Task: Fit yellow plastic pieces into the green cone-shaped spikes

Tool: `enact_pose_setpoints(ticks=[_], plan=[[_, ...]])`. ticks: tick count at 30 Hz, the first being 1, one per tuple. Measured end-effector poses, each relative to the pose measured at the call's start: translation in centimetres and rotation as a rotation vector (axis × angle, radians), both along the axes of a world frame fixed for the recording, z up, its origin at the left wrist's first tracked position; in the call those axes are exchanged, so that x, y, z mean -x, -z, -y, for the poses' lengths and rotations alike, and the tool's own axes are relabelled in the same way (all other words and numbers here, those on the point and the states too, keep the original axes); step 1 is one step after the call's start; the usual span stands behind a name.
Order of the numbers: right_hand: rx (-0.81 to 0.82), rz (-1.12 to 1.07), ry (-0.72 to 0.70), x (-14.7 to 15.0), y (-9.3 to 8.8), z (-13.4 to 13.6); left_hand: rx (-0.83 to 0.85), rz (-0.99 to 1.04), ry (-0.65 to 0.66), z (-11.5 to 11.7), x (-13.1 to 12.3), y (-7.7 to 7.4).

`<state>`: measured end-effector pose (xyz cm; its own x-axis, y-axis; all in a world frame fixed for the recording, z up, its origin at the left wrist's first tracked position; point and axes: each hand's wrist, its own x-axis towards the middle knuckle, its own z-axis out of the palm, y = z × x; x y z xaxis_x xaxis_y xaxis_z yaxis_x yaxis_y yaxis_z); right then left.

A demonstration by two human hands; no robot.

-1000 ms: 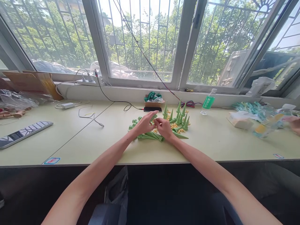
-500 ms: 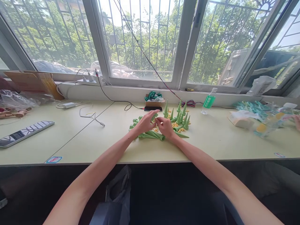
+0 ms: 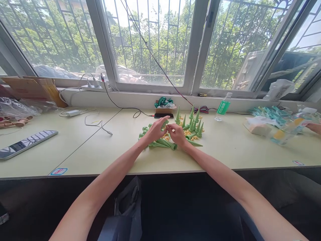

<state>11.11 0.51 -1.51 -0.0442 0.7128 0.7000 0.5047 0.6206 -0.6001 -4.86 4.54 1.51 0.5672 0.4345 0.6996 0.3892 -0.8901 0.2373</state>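
Note:
My left hand (image 3: 154, 131) and my right hand (image 3: 178, 135) meet over a heap of green cone-shaped plastic spikes (image 3: 163, 144) on the pale table (image 3: 100, 150). The left fingers curl round a green spike piece (image 3: 165, 124) held up between both hands. The right fingertips pinch at that same piece; anything small in them is hidden. Several green spikes stand upright (image 3: 193, 122) just behind my right hand, among small yellow bits (image 3: 187, 133).
A black phone (image 3: 163, 115) and a small box lie behind the heap. A green-labelled bottle (image 3: 222, 107) stands to the right. A tablet (image 3: 26, 143) lies far left, with cables (image 3: 96, 124) nearby. Another person's hand (image 3: 313, 126) works at the far right beside clear bags.
My hands have stayed over the heap, with small finger movements on the green piece. The view has shifted slightly.

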Motion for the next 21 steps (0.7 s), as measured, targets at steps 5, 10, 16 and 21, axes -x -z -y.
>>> enact_pose_setpoints(ticks=[5, 10, 16, 21], plan=[[0.021, -0.013, 0.015, -0.05, 0.05, 0.00, 0.047, -0.001, -0.030, 0.44, -0.10, -0.32], [0.013, -0.017, 0.010, -0.11, 0.01, -0.01, 0.061, -0.002, -0.044, 0.53, -0.11, -0.37], [-0.027, -0.024, -0.008, -0.04, -0.13, -0.08, 0.059, 0.003, -0.067, 0.24, -0.05, -0.14], [0.003, -0.014, 0.004, 0.10, -0.21, -0.11, 0.034, 0.005, -0.087, 0.07, 0.04, 0.16]])
